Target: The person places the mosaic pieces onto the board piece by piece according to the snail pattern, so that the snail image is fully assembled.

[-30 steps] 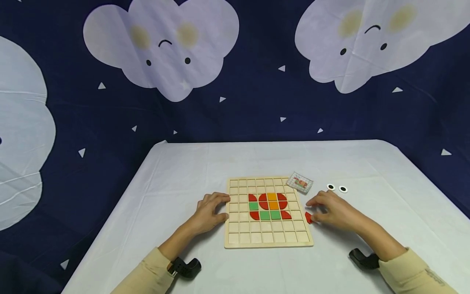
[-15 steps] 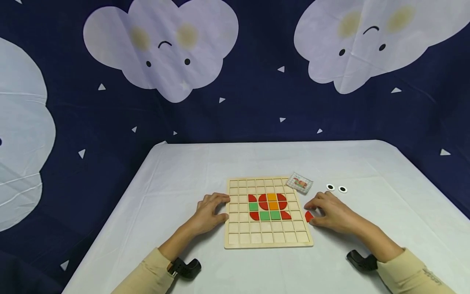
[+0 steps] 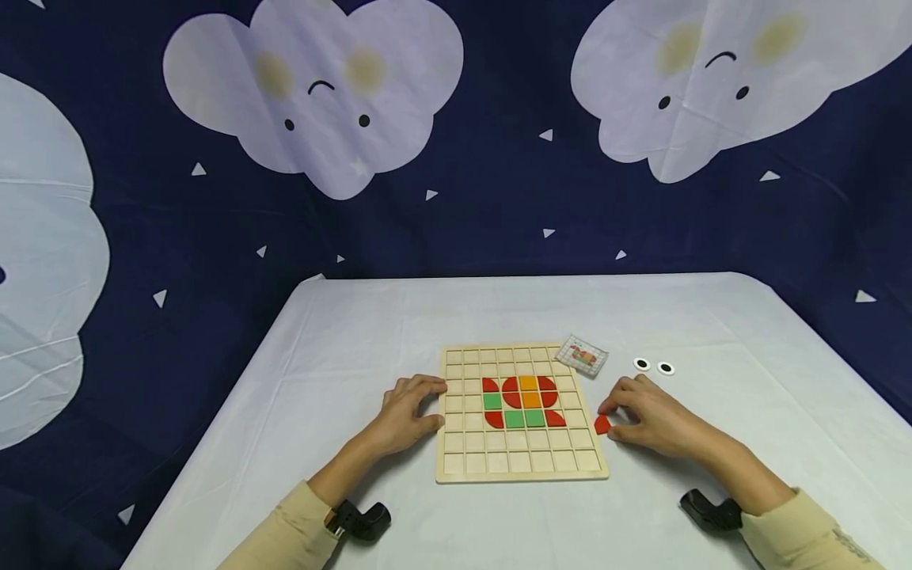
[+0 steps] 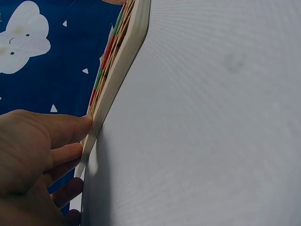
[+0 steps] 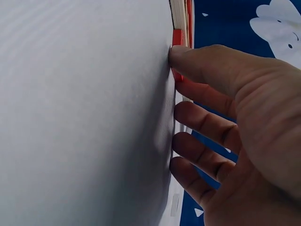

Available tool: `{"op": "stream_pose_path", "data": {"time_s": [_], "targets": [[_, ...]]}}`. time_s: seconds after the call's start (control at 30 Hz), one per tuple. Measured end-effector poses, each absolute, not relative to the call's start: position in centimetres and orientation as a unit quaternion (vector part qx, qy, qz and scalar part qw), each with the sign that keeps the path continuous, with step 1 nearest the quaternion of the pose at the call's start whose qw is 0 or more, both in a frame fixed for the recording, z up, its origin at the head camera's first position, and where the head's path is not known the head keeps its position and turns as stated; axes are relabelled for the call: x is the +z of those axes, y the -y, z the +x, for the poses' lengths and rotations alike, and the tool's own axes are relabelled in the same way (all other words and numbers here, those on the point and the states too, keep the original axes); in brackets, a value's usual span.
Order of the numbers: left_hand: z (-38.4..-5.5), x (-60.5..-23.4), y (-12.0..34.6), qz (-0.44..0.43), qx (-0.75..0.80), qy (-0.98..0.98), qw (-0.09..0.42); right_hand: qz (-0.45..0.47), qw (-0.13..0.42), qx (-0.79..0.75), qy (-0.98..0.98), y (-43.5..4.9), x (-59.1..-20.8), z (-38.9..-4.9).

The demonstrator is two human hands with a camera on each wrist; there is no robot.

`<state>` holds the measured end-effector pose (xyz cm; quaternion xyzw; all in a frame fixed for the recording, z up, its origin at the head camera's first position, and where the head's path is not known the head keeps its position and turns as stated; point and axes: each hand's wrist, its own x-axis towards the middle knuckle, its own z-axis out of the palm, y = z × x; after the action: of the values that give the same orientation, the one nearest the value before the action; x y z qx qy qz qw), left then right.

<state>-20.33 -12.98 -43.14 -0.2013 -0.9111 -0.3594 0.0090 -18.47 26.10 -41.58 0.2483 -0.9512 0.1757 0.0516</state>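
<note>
A square wooden grid board (image 3: 520,467) lies on the table, bearing a pattern of red, green and orange tiles (image 3: 523,400). My left hand (image 3: 404,416) rests at its left edge, thumb and fingertips spread along the side, as the left wrist view also shows. Just off the right edge lies a loose red tile (image 3: 602,425) with a curved side. Thumb and index finger of my right hand (image 3: 650,416) pinch this tile, and the thumb covers part of it in the right wrist view, where its red side (image 5: 177,36) shows beside the board.
A small pattern card (image 3: 582,355) overlaps the board's top right corner. Two round eye pieces, a left one (image 3: 642,364) and a right one (image 3: 666,368), lie beyond my right hand. Behind the white table (image 3: 370,317) hangs a dark blue cloth with clouds.
My right hand has shifted slightly rightward, and the red tile has turned and moved a little with its fingers. The left hand and the board have stayed in place.
</note>
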Motion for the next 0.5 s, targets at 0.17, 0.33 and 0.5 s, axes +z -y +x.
{"op": "stream_pose_path", "data": {"time_s": [0.17, 0.33, 0.5], "targets": [[-20.3, -43.2, 13.0, -0.202, -0.361, 0.910, 0.007, 0.253, 0.056, 0.172, 0.950, -26.2, -41.5, -18.4], [-20.4, -43.1, 13.0, -0.200, -0.363, 0.910, 0.007, 0.262, 0.078, 0.166, 0.948, -26.2, -41.3, -18.6], [-20.3, -43.1, 13.0, -0.199, -0.359, 0.912, 0.007, 0.261, 0.085, 0.179, 0.945, -25.1, -40.4, -19.3]]}}
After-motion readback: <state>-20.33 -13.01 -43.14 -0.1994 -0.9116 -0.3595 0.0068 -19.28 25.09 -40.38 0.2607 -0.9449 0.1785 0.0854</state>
